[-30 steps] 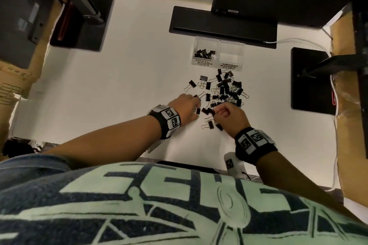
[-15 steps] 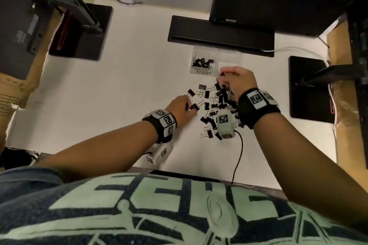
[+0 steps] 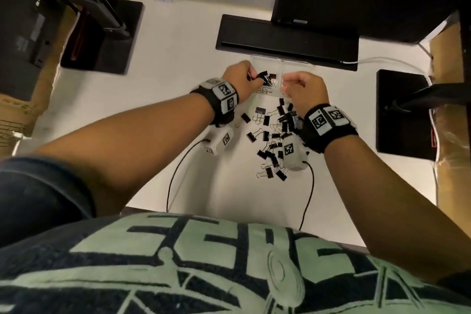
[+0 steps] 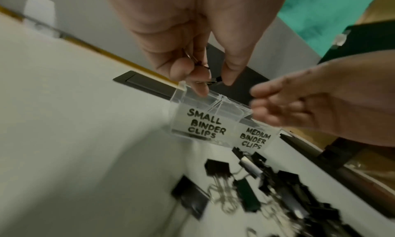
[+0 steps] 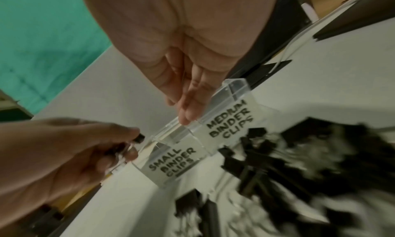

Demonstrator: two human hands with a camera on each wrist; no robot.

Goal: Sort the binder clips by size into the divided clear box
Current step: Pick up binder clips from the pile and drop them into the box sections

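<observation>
1. Left wrist: black band (image 3: 219, 104) just behind the left hand (image 3: 238, 81), carrying white square tiles with black fiducial-type markers on top and side.
2. Under that band: white camera housing (image 3: 220, 141) with its own black marker; thin black cable (image 3: 178, 163) runs back from it toward the torso.
3. Right wrist: same black band (image 3: 328, 127) behind the right hand (image 3: 304, 92), two white marker tiles on top.
4. Below it: rounded white camera housing (image 3: 291, 151) with marker, black cable (image 3: 309, 194) trailing back.
5. Forearms bare.
6. Dark navy short-sleeve T-shirt (image 3: 178, 262), large pale green graphic print.
</observation>
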